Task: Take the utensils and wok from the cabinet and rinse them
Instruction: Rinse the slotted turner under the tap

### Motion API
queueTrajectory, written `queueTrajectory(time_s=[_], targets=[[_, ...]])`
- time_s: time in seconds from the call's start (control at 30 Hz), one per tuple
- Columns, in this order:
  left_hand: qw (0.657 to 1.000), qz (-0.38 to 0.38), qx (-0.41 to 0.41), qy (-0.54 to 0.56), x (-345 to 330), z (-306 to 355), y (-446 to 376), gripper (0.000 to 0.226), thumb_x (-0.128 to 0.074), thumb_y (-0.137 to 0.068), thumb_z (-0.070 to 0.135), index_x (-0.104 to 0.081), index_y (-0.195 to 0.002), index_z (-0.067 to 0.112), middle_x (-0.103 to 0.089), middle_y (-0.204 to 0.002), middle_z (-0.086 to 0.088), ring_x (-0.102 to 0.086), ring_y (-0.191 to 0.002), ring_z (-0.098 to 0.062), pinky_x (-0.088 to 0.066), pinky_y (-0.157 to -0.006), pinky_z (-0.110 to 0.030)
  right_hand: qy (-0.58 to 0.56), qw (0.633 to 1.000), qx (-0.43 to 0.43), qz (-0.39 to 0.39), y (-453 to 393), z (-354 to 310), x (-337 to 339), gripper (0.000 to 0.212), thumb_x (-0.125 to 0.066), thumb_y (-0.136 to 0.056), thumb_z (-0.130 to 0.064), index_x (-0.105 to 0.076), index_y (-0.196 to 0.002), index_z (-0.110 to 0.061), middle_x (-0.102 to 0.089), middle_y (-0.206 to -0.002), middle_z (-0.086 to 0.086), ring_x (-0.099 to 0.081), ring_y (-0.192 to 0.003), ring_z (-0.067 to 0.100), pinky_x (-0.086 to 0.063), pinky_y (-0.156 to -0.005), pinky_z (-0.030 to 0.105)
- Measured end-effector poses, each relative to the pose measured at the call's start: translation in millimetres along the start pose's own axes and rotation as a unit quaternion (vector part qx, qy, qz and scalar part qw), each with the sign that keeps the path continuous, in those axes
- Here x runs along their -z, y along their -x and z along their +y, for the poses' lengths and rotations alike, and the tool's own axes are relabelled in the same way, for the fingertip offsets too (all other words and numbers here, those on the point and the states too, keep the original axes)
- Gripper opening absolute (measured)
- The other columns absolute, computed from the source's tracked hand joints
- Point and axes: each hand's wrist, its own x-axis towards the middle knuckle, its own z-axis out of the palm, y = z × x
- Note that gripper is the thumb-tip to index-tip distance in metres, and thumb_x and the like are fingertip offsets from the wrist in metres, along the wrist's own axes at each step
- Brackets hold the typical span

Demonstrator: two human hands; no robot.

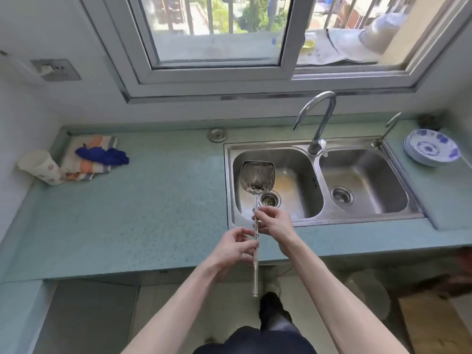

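Over steel sink, both hands hold shiny spatula.

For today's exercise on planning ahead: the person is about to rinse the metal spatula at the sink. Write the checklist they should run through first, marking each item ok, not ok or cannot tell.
1. Spatula held securely: ok; left hand and right hand both grip the handle.
2. Blade over the left basin: ok.
3. Blade under the faucet spout: not ok; it sits left of it.
4. Water running: not ok; no stream visible.
5. Drain unblocked: cannot tell.
6. A hand free for the tap: not ok.
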Motion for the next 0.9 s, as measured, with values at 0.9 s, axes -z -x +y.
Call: queueTrajectory(time_s=[0.9], targets=[[0.988, 0.113, 0.086, 0.064, -128.8, 72.7, -187.9, 0.022, -0.074, -0.091, 0.002, -0.067, -0.111, -0.003, -0.062, -0.087, -0.011, -0.066, -0.071, -0.022, -0.062, -0.064, -0.033, 0.011, 0.995, -0.086, -0.049, -188.6, -42.9, 157.5, 0.026, -0.062, -0.103, -0.029, -0.073, -0.105, -0.006, -0.078, -0.096, 0.015, -0.076, -0.078, 0.026, -0.063, -0.072, 0.036]])
